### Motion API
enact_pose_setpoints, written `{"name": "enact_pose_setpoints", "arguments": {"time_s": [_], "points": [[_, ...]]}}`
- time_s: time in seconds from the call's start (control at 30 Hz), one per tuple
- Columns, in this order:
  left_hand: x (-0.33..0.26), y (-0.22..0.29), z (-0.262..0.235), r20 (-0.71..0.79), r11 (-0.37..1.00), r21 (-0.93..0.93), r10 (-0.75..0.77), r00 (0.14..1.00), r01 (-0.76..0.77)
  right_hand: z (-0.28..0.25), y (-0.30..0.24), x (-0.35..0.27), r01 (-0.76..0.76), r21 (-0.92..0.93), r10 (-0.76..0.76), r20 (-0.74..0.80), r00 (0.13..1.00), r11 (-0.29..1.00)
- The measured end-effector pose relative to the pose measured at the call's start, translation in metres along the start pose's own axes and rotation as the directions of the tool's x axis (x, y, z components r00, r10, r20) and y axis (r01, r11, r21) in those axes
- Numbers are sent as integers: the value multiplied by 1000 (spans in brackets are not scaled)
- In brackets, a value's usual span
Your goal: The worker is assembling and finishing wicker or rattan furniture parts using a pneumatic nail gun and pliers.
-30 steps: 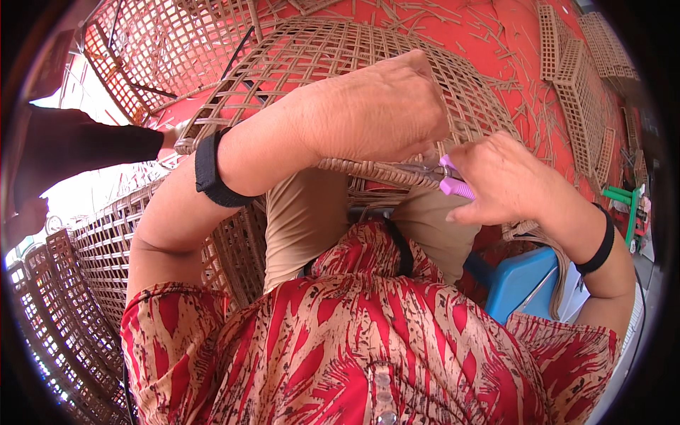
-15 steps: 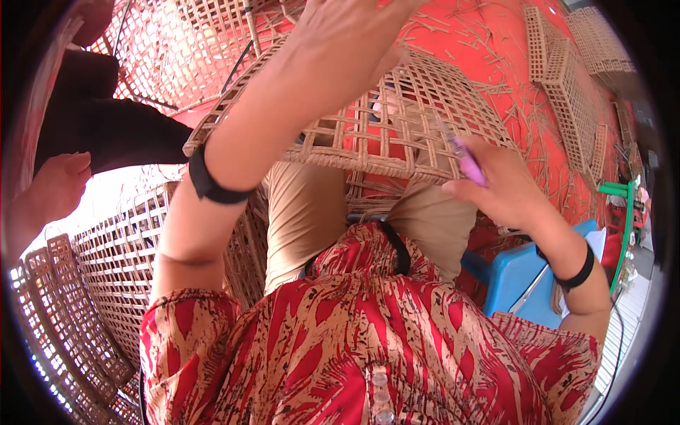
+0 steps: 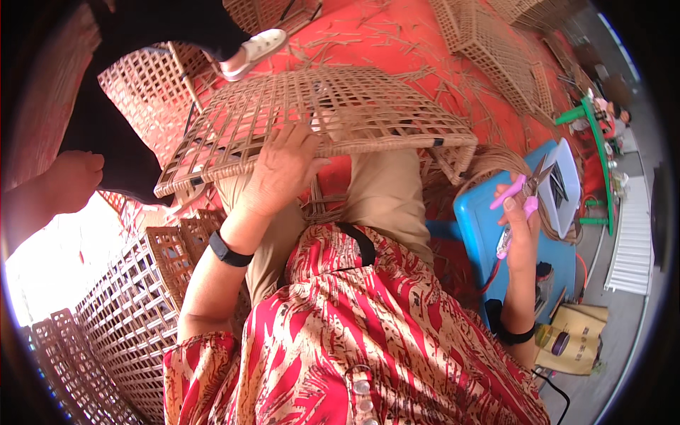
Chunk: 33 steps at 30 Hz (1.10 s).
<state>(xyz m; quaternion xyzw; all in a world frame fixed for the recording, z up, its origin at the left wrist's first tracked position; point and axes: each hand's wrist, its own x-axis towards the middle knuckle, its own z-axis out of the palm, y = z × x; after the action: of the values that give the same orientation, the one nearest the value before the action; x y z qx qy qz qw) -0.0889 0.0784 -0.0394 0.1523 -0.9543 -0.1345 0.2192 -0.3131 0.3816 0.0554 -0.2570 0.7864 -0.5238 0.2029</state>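
Note:
A woven rattan panel with an open lattice lies tilted across my knees, its wrapped rim towards me. My left hand rests on its near part, fingers stretched over the strips and thumb apart. Off to the right, above a blue stool, my right hand is closed round a pair of scissors with pink handles. The scissor blades stand apart and point up, beside a white tray holding dark slim items. A pinkish tool shows under the right hand, partly hidden.
A co-worker in dark trousers stands at left, a hand and a white shoe near the panel. Woven pieces are stacked at lower left, others at upper right. Strip scraps litter the red floor covering. A brown bag lies beyond the stool.
My right hand has gone from the panel to the stool with the pink-handled scissors. My left hand has drawn back onto the near part of the panel. The view has shifted right.

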Motion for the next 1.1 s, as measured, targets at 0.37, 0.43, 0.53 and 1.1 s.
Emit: {"name": "enact_pose_setpoints", "arguments": {"time_s": [0.37, 0.43, 0.53, 1.1], "points": [[2, -53, 37, -123, 986, -93, -148, 981, 137, -16, 53, 3, -26, -275, -42, -239, 970, 961], [4, -53, 35, -54, 969, -165, -196, 979, 185, 3, 43, 5, 11, -285, -65, -182, 981, 959], [7, -50, 35, -26, 954, -244, -186, 982, 174, 28, 37, 7, 63, -292, -96, -100, 990, 954], [-5, -26, 19, -67, 999, 2, -53, 996, 53, -34, 68, 18, -219, -657, -45, -360, 932, 721]]}}
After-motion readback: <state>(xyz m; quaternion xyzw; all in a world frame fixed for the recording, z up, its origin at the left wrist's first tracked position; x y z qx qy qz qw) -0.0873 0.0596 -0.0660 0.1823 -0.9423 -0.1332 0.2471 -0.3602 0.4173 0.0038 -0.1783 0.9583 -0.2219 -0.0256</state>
